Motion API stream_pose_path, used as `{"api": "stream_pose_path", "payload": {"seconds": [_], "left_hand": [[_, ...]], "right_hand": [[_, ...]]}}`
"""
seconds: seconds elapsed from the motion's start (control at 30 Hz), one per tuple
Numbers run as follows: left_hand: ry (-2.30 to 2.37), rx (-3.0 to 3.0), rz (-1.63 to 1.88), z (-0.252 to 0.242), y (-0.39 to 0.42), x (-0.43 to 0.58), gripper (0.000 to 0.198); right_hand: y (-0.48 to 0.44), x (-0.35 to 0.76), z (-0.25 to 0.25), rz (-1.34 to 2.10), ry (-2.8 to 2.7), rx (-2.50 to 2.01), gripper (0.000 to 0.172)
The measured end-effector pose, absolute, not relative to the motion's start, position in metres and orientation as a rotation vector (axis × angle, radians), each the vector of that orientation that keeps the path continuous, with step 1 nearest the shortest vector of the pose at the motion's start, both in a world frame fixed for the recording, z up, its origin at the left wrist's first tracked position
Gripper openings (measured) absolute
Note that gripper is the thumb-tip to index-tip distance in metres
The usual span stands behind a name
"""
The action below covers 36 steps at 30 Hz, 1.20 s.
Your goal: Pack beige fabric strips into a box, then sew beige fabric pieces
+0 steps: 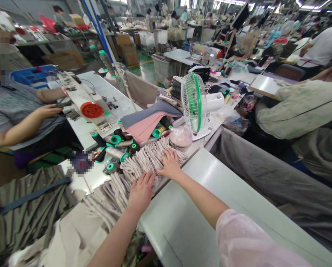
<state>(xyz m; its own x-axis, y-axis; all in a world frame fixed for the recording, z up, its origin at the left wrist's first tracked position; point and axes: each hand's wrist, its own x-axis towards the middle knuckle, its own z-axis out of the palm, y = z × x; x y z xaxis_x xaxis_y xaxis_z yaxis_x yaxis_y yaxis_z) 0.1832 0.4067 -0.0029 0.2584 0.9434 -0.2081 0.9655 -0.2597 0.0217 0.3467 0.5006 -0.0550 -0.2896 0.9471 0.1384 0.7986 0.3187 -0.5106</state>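
1. At far left, a co-worker [23, 115] sits at a white table, with one hand on a dark item.
2. Thread spools [112, 146] stand just beyond the fabric pile, toward the left.
3. The left hand [141, 191] lies open, palm down, on a pile of beige fabric strips [146, 163], gripping nothing.
4. The right hand [170, 164] rests open on the pile's far side, fingers spread.
5. Farther right, a desk fan [193, 102] stands beyond the pile.

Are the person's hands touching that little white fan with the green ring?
No, the left hand and right hand rest on a pile of pale fabric strips, and the fan stands beyond it.
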Motion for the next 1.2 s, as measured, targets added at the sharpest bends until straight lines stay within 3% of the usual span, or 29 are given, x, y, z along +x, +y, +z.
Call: {"api": "stream_pose_path", "payload": {"seconds": [0.23,0.5,0.67,0.83,1.2], "left_hand": [[1.724,2.517,-0.124,0.008,0.431,0.2,0.038],[1.728,2.512,-0.091,0.005,0.445,0.184,0.029],[1.806,2.444,-0.056,0.0,0.437,0.171,0.031],[1.841,2.446,-0.234,0.008,0.452,0.188,0.05],[1.935,2.299,-0.249,0.01,0.477,0.201,0.035]], "right_hand": [[0.506,0.348,-0.056,0.51,-2.168,-1.557,0.031],[0.518,0.361,-0.053,0.552,-2.178,-1.533,0.021],[0.521,0.363,-0.054,0.555,-2.182,-1.534,0.018],[0.52,0.361,-0.053,0.592,-2.184,-1.545,0.019],[0.521,0.366,-0.051,0.605,-2.179,-1.513,0.019]]}}
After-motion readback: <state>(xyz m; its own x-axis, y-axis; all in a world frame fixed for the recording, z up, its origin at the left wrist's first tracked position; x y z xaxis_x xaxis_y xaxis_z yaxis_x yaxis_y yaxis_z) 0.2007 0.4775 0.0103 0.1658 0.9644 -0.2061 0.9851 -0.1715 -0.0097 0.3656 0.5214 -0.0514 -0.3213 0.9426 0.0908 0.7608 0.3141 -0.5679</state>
